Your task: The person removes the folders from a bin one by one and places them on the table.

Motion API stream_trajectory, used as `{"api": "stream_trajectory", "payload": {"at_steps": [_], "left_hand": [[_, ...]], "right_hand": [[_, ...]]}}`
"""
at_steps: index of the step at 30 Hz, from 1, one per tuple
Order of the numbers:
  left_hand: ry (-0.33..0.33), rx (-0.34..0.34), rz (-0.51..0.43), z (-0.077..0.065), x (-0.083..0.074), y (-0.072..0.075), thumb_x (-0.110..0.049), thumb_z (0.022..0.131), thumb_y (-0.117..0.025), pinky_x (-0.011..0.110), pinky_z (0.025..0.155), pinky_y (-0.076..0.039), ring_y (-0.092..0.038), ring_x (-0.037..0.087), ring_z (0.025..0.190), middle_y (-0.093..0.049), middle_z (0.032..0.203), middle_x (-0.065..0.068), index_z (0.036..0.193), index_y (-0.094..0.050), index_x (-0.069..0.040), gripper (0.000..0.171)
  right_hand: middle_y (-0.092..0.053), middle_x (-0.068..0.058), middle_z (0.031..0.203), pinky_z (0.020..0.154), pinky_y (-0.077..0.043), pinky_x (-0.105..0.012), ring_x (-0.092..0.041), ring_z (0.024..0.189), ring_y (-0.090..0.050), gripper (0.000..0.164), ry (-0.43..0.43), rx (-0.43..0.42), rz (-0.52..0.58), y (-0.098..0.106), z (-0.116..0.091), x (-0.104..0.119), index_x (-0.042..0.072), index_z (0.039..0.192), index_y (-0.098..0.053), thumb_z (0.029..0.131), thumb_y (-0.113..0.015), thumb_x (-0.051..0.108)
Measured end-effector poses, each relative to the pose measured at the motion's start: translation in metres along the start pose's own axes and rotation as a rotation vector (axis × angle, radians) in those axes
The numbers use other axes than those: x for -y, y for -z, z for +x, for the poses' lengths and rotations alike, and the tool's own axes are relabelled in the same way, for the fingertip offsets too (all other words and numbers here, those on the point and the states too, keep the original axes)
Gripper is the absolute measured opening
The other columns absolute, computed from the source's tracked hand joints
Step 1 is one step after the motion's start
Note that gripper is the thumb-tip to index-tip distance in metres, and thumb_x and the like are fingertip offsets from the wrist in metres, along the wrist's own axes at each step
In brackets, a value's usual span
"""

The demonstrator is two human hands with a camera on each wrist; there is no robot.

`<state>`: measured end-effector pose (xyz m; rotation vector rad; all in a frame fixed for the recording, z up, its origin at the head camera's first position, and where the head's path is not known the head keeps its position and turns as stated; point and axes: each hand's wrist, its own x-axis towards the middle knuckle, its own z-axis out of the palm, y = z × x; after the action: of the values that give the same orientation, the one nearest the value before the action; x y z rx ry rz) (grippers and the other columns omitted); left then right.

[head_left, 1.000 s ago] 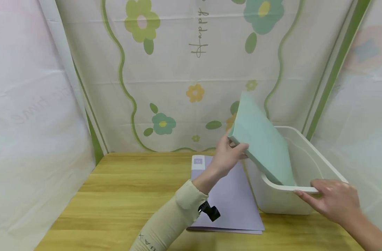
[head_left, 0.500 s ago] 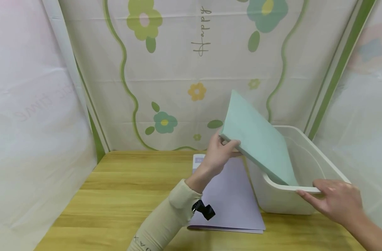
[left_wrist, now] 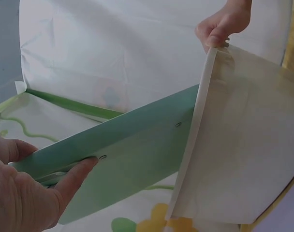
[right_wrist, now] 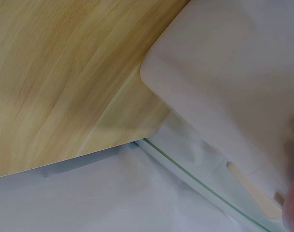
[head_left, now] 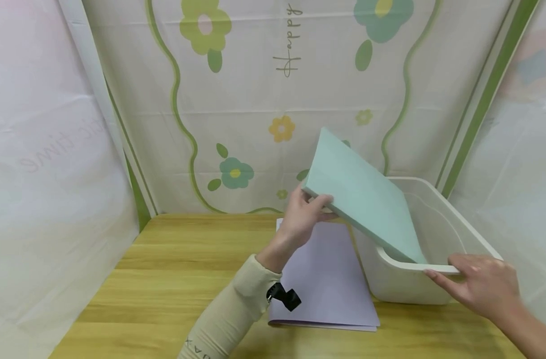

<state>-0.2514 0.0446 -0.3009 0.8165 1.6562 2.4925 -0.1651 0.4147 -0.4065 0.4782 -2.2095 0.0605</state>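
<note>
A mint-green file folder point(head_left: 362, 199) is tilted, its lower right end inside the white plastic bin point(head_left: 463, 219) and its left end raised. My left hand point(head_left: 300, 217) pinches the folder's raised end between thumb and fingers. In the left wrist view, small metal rings show on the underside of the folder point(left_wrist: 137, 154), and fingers of the left hand point(left_wrist: 31, 188) lie against it. My right hand point(head_left: 485, 284) grips the near rim of the bin. Beneath my left forearm lies a closed lilac folder point(head_left: 327, 279), flat on the table.
The wooden table point(head_left: 174, 279) stretches left of the lilac folder. Behind it hangs a white cloth point(head_left: 237, 99) printed with flowers, and similar cloths hang at both sides. A black strap point(head_left: 284, 296) sits at my left wrist.
My left hand has moved left, drawing the raised end of the mint-green folder with it. The folder's low end stays in the bin, and my right hand keeps its grip on the rim.
</note>
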Motion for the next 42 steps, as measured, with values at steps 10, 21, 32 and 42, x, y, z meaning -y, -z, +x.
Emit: {"api": "stream_trajectory", "payload": {"at_steps": [10, 21, 32, 42], "left_hand": [[0.019, -0.011, -0.01, -0.002, -0.001, 0.004, 0.006, 0.094, -0.057, 0.052, 0.083, -0.06, -0.068, 0.031, 0.104, -0.057, 0.127, 0.018, 0.139, -0.054, -0.002, 0.046], [0.012, -0.005, -0.035, -0.003, -0.001, 0.006, 0.006, 0.096, -0.056, 0.054, 0.085, -0.059, -0.067, 0.03, 0.103, -0.057, 0.129, 0.017, 0.139, -0.054, -0.003, 0.045], [0.04, -0.031, -0.042, -0.003, -0.002, 0.011, 0.005, 0.096, -0.057, 0.055, 0.086, -0.058, -0.065, 0.035, 0.115, -0.058, 0.132, 0.019, 0.142, -0.053, -0.004, 0.047], [0.069, -0.076, -0.058, -0.003, -0.004, 0.017, 0.003, 0.097, -0.056, 0.052, 0.085, -0.059, -0.066, 0.037, 0.115, -0.059, 0.13, 0.02, 0.14, -0.053, -0.002, 0.043]], "right_hand": [[-0.019, 0.02, 0.058, 0.04, -0.01, -0.024, -0.001, 0.049, -0.015, 0.065, -0.007, 0.001, 0.008, -0.001, -0.002, 0.0, 0.029, 0.063, -0.031, 0.084, -0.042, 0.09], [-0.019, 0.02, 0.057, 0.04, -0.01, -0.024, 0.0, 0.05, -0.015, 0.065, -0.008, -0.001, 0.006, 0.0, -0.003, -0.001, 0.029, 0.063, -0.031, 0.084, -0.043, 0.089], [-0.019, 0.019, 0.057, 0.039, -0.01, -0.025, -0.002, 0.048, -0.016, 0.066, -0.013, 0.004, 0.009, 0.0, -0.002, 0.0, 0.027, 0.063, -0.032, 0.085, -0.043, 0.089], [-0.018, 0.02, 0.057, 0.04, -0.009, -0.023, -0.001, 0.049, -0.015, 0.069, 0.008, -0.018, -0.001, 0.0, 0.0, 0.0, 0.025, 0.062, -0.033, 0.087, -0.038, 0.088]]}}
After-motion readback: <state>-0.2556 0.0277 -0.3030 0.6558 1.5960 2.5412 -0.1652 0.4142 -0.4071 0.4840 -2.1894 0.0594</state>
